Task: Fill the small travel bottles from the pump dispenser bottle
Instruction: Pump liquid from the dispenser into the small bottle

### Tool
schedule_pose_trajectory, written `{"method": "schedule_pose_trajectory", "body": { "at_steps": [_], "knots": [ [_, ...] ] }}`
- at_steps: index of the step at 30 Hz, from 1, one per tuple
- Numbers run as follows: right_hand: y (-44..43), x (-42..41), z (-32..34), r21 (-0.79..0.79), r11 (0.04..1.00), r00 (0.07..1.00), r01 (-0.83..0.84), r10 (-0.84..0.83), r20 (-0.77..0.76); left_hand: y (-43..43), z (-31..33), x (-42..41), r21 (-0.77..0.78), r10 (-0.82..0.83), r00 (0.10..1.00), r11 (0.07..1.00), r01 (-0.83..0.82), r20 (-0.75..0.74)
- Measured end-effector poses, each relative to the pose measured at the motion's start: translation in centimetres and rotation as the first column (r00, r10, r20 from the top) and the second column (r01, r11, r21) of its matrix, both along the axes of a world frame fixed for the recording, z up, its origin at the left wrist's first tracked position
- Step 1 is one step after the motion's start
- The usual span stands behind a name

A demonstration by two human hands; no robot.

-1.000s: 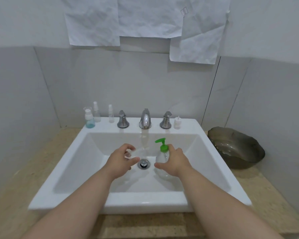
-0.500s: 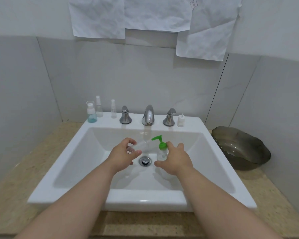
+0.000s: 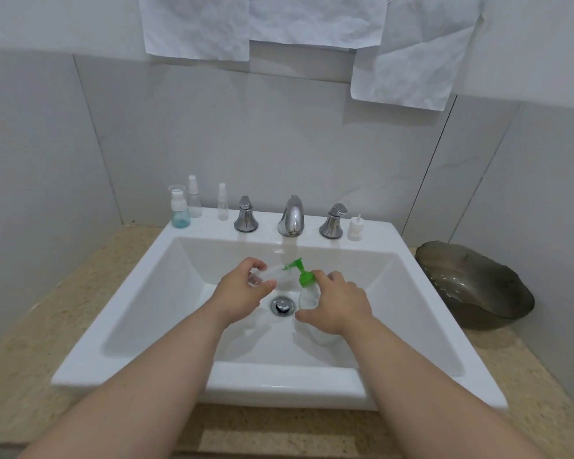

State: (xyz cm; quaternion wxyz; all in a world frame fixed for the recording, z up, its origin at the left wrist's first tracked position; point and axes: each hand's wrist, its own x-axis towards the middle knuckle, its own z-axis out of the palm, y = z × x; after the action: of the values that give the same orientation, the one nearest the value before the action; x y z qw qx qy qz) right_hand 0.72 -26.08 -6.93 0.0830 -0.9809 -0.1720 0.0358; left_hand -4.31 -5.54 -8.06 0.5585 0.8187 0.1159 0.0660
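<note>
The left hand (image 3: pixel 242 293) is holding a small bottle (image 3: pixel 274 276) just above and to the left of the drain (image 3: pixel 281 305). Its fingers (image 3: pixel 257 263) and thumb are curling round this clear bottle, which is lying on its side with its mouth pointing at the pump bottle (image 3: pixel 309 294). The right hand (image 3: pixel 340 306) is gripping the pump bottle just right of the drain, its fingers (image 3: pixel 337 276) wrapping round the body.

Compared with half a second ago, the pump bottle is leaning more toward the left hand. The tip of its green pump (image 3: pixel 299 271) is now right at the small bottle's mouth; I cannot tell if they are touching. Both hands are staying over the drain, inside the sink (image 3: pixel 120 326).

The tap (image 3: pixel 290 217) is standing straight behind the drain. Three little bottles (image 3: pixel 194 202) are standing behind the drain to the left, and a little white cap (image 3: pixel 355 228) behind it to the right. A dark bowl (image 3: pixel 474 286) is sitting on the table (image 3: pixel 20 326), far right of the drain.
</note>
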Motion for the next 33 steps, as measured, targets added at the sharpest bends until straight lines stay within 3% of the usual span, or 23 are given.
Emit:
{"method": "schedule_pose_trajectory", "body": {
  "at_steps": [5,9,11,19,21,24,27,29,33],
  "knots": [
    [0.4,-0.6,0.3,-0.08,0.995,0.997,-0.064,0.066,0.028,-0.1,0.4,0.0,-0.01,0.025,0.999,1.0,-0.025,-0.026],
    [0.3,-1.0,0.4,0.211,0.973,0.983,-0.089,0.121,-0.141,-0.3,0.9,-0.2,-0.077,0.046,0.999,0.996,-0.048,-0.03],
    [0.3,-1.4,0.7,0.279,0.954,0.974,-0.113,0.162,-0.16,-0.3,0.9,-0.2,-0.107,0.064,0.998,0.992,-0.066,-0.025],
    [1.2,-2.9,1.7,0.123,0.965,0.973,-0.231,0.232,0.002,-0.4,1.6,-0.2,-0.243,0.11,0.993,0.963,-0.116,-0.036],
    [1.3,-2.9,1.8,0.122,0.97,0.977,-0.212,0.213,0.006,-0.1,1.8,0.3,-0.381,0.214,0.972,0.895,-0.233,-0.094],
    [1.4,-2.9,2.0,0.126,0.975,0.982,-0.185,0.187,-0.001,0.5,2.4,0.6,-0.607,0.366,0.916,0.695,-0.385,-0.163],
    [1.7,-3.0,2.2,0.094,0.979,0.984,-0.18,0.18,0.013,0.7,2.6,0.0,-0.732,0.37,0.904,0.553,-0.398,-0.212],
    [1.9,-3.0,2.2,0.088,0.981,0.985,-0.172,0.171,0.021,0.7,2.6,-0.3,-0.753,0.343,0.909,0.526,-0.395,-0.237],
    [2.0,-3.1,2.3,0.067,0.984,0.986,-0.166,0.164,0.034,0.6,2.5,-0.2,-0.654,0.339,0.902,0.624,-0.428,-0.268]
  ]
}}
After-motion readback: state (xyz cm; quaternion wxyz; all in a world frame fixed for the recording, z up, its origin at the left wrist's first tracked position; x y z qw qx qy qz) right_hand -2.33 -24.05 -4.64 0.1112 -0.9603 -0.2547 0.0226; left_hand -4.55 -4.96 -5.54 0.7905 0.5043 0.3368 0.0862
